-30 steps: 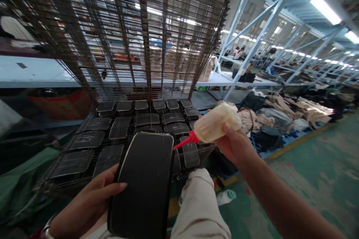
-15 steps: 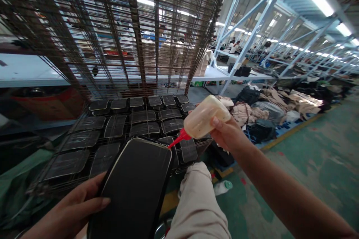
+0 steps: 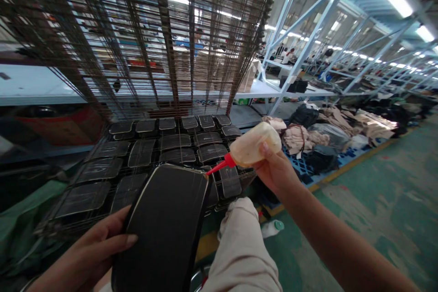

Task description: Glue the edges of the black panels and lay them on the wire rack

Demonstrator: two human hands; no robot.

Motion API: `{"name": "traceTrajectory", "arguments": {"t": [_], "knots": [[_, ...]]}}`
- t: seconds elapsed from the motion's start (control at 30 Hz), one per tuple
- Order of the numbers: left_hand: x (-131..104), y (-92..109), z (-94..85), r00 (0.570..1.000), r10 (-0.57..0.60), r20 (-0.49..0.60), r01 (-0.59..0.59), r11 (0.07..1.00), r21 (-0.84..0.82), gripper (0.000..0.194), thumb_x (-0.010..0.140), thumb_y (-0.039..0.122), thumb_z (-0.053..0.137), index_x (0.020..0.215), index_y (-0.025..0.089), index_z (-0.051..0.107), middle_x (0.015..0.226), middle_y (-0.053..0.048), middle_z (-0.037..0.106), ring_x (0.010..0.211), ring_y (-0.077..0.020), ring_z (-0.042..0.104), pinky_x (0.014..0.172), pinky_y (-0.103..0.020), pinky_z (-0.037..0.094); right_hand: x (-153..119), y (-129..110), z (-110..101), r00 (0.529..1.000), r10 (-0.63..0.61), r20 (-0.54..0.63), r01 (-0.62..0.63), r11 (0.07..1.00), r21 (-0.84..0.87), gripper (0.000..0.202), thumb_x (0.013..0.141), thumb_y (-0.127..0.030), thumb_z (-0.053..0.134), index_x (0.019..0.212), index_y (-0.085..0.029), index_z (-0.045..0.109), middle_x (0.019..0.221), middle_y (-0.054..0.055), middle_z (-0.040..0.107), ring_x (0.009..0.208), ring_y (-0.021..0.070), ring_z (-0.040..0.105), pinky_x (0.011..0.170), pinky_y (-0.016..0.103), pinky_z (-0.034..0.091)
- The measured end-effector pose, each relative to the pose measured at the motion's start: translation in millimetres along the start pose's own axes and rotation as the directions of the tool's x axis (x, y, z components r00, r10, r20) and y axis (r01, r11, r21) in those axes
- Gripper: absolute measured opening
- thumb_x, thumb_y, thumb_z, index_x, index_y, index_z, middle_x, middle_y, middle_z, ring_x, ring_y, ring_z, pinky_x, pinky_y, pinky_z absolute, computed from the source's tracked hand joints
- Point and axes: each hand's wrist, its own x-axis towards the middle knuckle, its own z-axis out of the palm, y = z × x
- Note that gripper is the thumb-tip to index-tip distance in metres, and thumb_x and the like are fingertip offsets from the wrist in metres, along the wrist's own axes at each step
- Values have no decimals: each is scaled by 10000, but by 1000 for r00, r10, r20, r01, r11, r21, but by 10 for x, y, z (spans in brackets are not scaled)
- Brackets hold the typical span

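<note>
My left hand (image 3: 102,246) grips the left edge of a black panel with rounded corners (image 3: 164,228), thumb on its face and the other fingers behind it. A thin pale line runs along the panel's rim. In my right hand (image 3: 275,166) is a translucent squeeze bottle (image 3: 255,143) of yellowish liquid, tilted with its red nozzle (image 3: 222,164) down. The nozzle's tip is at the panel's upper right corner. Behind the panel, several similar black panels (image 3: 174,141) with pale rims lie in rows on a wire rack (image 3: 77,175).
Hinged wire racks (image 3: 171,45) stand raised at the back. My knee (image 3: 242,237) is below the bottle, with a white bottle with a green cap (image 3: 273,228) on the floor beside it. Piles of fabric (image 3: 308,139) lie along the right. Green cloth (image 3: 27,228) hangs at left.
The squeeze bottle has shifted slightly right and down, its nozzle now flatter, with the tip still at the panel's upper right corner. The panel has tilted and moved very slightly.
</note>
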Motion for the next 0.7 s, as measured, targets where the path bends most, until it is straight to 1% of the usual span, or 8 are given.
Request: {"name": "traceTrajectory", "arguments": {"t": [0.1, 0.23, 0.3, 0.4, 0.5, 0.7], "knots": [[-30, 23, 61, 999, 29, 34, -33, 992, 121, 601, 667, 179, 858, 1237, 308, 720, 1178, -70, 780, 1045, -368, 727, 873, -450, 615, -45, 34, -13, 1000, 21, -3, -21, 1000, 20, 333, 732, -381, 872, 1014, -255, 748, 1051, 3, 777, 989, 199, 723, 917, 286, 594], [-57, 57, 163, 997, 30, 68, -37, 993, 112, 469, 707, 200, 832, 1165, 265, 757, 1181, -103, 775, 1022, -360, 735, 873, -441, 611, -140, 67, -9, 998, 58, 10, -58, 998, 16, 368, 750, -400, 851, 1065, -257, 727, 1045, 30, 775, 1031, 242, 716, 933, 359, 595], [-67, 73, 219, 996, 21, 82, -29, 995, 96, 454, 698, 188, 836, 1141, 251, 766, 1185, -115, 773, 1013, -358, 738, 871, -434, 611, -188, 86, -4, 997, 77, 15, -78, 997, 20, 366, 761, -403, 840, 1073, -253, 721, 1026, 47, 776, 1025, 267, 717, 918, 398, 603], [-91, 95, 301, 999, 27, 32, -29, 998, 57, 449, 690, 176, 835, 1127, 256, 769, 1194, -104, 771, 1022, -361, 736, 872, -438, 612, -254, 107, 3, 995, 99, 19, -100, 995, 17, 307, 777, -404, 824, 1018, -236, 734, 1033, 67, 773, 1006, 291, 720, 924, 447, 599], [-111, 118, 351, 1000, 29, -2, -29, 998, 60, 445, 688, 184, 837, 1122, 259, 765, 1164, -102, 783, 1006, -365, 741, 847, -448, 621, -319, 110, 15, 993, 117, 13, -117, 993, 8, 302, 766, -408, 832, 990, -226, 745, 1032, 80, 774, 1019, 311, 715, 970, 487, 570], [-140, 178, 442, 1000, 17, -17, -16, 996, 88, 487, 697, 178, 835, 1168, 232, 726, 1125, -119, 791, 943, -353, 757, 798, -454, 633, -444, 110, 36, 986, 157, 61, -159, 987, 28, 284, 772, -403, 825, 994, -241, 754, 1078, 85, 767, 1117, 327, 677, 1019, 512, 530]]}}
